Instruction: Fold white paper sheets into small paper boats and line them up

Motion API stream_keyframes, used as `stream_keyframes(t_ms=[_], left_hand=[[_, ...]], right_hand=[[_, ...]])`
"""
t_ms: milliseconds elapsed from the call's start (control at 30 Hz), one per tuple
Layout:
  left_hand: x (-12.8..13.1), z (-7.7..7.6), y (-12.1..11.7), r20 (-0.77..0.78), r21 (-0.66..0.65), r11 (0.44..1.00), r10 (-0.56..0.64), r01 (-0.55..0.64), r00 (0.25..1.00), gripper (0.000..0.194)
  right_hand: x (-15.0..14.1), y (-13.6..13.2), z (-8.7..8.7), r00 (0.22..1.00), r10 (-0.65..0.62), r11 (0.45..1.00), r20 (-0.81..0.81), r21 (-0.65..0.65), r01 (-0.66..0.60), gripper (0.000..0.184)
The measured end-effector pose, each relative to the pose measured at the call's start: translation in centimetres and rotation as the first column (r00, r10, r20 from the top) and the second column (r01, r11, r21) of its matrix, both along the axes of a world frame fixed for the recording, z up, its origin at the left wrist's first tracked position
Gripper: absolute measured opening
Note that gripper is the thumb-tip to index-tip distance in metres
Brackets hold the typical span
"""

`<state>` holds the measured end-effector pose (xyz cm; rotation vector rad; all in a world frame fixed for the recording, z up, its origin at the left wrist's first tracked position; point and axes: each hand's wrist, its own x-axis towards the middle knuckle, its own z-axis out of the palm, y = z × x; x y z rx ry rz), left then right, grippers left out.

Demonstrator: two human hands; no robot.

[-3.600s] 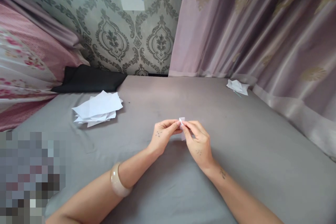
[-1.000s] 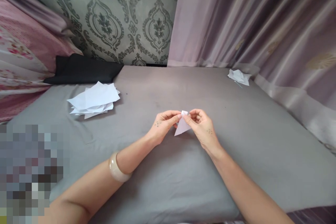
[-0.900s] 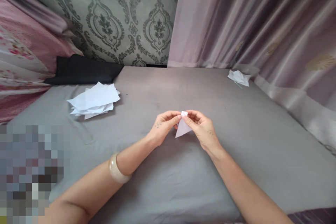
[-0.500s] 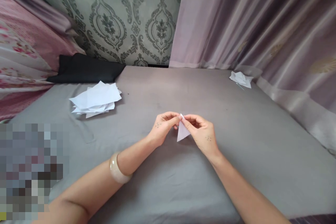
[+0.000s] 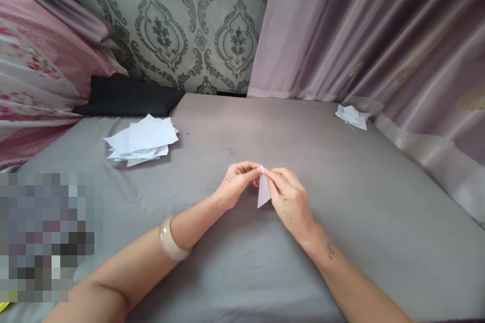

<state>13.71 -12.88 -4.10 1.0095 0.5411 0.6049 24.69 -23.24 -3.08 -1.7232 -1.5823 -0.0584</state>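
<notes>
A small folded white paper piece [image 5: 262,193], pointed at its lower end, hangs between both my hands just above the grey sheet [image 5: 341,197]. My left hand [image 5: 237,184] pinches its top edge with thumb and forefinger; a pale bangle [image 5: 168,240] sits on that forearm. My right hand [image 5: 288,200] grips the same top corner from the right, fingers curled, covering part of the paper.
A loose stack of white paper sheets [image 5: 141,140] lies at the left. Folded paper pieces [image 5: 352,115] rest at the far right by the mauve curtain [image 5: 379,35]. A black cloth [image 5: 129,97] lies at the back left, and a blurred patch [image 5: 45,237] covers the lower left.
Both hands have turned the paper, so its triangle looks narrower and hangs more upright. My right wrist has rolled over, showing the back of the hand. The view shifted slightly.
</notes>
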Motion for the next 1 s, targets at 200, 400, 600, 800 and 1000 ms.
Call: stream_keyframes(t_ms=[200,400,600,800,1000], left_hand=[[0.0,-0.1,0.0,-0.011,-0.039,0.999,-0.035,0.035,0.999,0.017],[0.0,-0.4,0.4,-0.037,0.022,1.0,-0.002,0.003,0.999,0.025],[0.1,0.2,0.3,-0.009,0.11,0.994,-0.006,0.007,1.0,0.024],[0.1,0.5,-0.3,-0.003,0.143,0.989,-0.024,0.024,1.0,0.021],[0.2,0.2,-0.3,-0.04,0.112,0.992,-0.047,0.052,0.998,0.024]], right_hand=[[-0.5,-0.4,0.3,0.964,-0.011,0.996,0.267,-0.086,0.035,0.035],[-1.1,-0.4,0.9,0.985,0.028,0.989,0.169,-0.151,-0.002,0.037],[1.1,0.4,1.6,0.635,-0.14,0.967,-0.76,-0.244,-0.079,0.029],[1.5,0.5,2.0,0.464,-0.146,0.934,-0.873,-0.277,-0.227,0.036],[1.3,0.6,1.4,0.484,-0.147,0.941,-0.863,-0.272,-0.199,0.034]])
